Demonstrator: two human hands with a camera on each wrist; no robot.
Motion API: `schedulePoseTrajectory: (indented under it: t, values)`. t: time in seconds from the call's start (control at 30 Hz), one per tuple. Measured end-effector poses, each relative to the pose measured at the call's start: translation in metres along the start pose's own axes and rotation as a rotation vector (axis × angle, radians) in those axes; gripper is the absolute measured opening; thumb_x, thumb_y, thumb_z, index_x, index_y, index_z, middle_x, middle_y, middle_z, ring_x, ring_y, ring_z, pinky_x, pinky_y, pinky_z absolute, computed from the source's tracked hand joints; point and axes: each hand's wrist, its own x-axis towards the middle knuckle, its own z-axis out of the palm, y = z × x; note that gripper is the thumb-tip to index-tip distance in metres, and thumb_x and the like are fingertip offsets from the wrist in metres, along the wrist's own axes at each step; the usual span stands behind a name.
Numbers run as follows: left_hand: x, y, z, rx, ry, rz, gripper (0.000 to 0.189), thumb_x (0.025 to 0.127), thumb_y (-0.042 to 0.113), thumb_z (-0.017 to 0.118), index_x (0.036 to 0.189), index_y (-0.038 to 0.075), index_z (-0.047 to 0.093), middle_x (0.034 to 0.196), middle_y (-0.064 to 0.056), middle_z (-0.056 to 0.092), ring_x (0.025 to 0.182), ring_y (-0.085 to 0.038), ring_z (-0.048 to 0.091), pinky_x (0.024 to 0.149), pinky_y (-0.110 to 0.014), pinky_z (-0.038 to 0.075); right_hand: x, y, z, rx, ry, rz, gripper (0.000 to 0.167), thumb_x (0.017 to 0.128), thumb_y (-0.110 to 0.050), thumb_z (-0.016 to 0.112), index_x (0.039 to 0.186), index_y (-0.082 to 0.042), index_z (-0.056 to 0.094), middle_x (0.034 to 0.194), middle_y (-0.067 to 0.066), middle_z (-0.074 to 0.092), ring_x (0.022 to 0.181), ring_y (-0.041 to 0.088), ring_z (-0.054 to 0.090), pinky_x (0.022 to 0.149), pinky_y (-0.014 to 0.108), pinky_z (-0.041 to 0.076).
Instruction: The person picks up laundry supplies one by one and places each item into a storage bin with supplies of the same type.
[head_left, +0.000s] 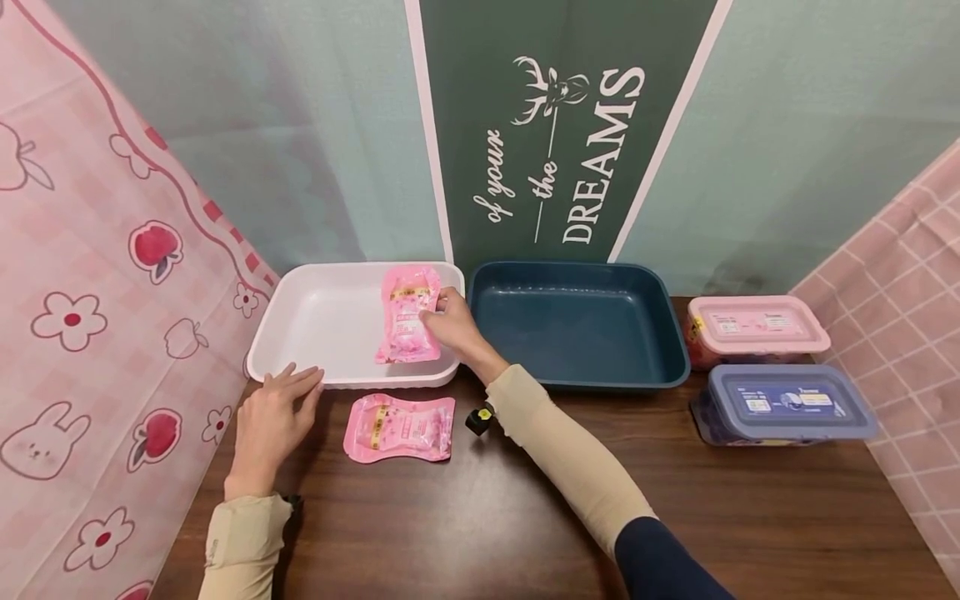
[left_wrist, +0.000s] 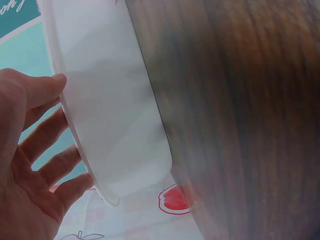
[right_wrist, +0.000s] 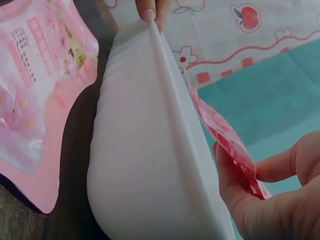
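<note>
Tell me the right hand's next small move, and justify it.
Probably, the right hand should lower the pink pouch it pinches into the white tray: the head view shows the pouch over the tray, the right wrist view shows it rising above the rim, and the left hand holds that rim.

Soft head-view light, faint glare on the blue tray [head_left: 577, 342], tabletop [left_wrist: 240, 120] blurry in the left wrist view.

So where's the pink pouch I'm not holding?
Head view: the pink pouch lies on the table before the white tray, right of your left hand.
</note>
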Motion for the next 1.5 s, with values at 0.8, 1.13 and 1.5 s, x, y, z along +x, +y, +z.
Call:
schedulePoseTrajectory:
  t: [0.8,1.13,1.5]
  values:
    - [-0.004,-0.001,-0.001,0.001,-0.037,-0.022,0.027,0.093,0.010,0.080,0.119,0.006,0.082,0.119,-0.017,0.079,0.120,-0.050,0.070,0.104,-0.077,0.047,0.016,0.019,0.015,-0.192,0.038,0.062,0.033,0.095,0.000,0.064,0.126,0.001,0.052,0.117,0.018,0.062,0.104,0.025,0.058,0.102,0.041,0.054]
    - [-0.002,0.001,-0.002,0.004,-0.033,-0.017,0.026,0.093,0.010,0.080,0.118,0.005,0.082,0.118,-0.016,0.080,0.119,-0.049,0.071,0.104,-0.077,0.047,0.023,0.018,0.018,-0.275,0.013,0.098,0.055,0.092,-0.001,0.062,0.142,0.004,0.042,0.115,0.016,0.058,0.102,0.026,0.057,0.093,0.037,0.052]
    - [0.001,0.001,-0.003,-0.002,-0.041,-0.015,0.026,0.093,0.010,0.080,0.119,0.004,0.082,0.119,-0.017,0.079,0.121,-0.050,0.070,0.105,-0.078,0.046,0.029,0.017,0.021,-0.313,0.016,0.177,0.091,0.092,0.000,0.062,0.167,0.003,0.012,0.134,0.022,0.056,0.114,0.031,0.058,0.099,0.040,0.052]
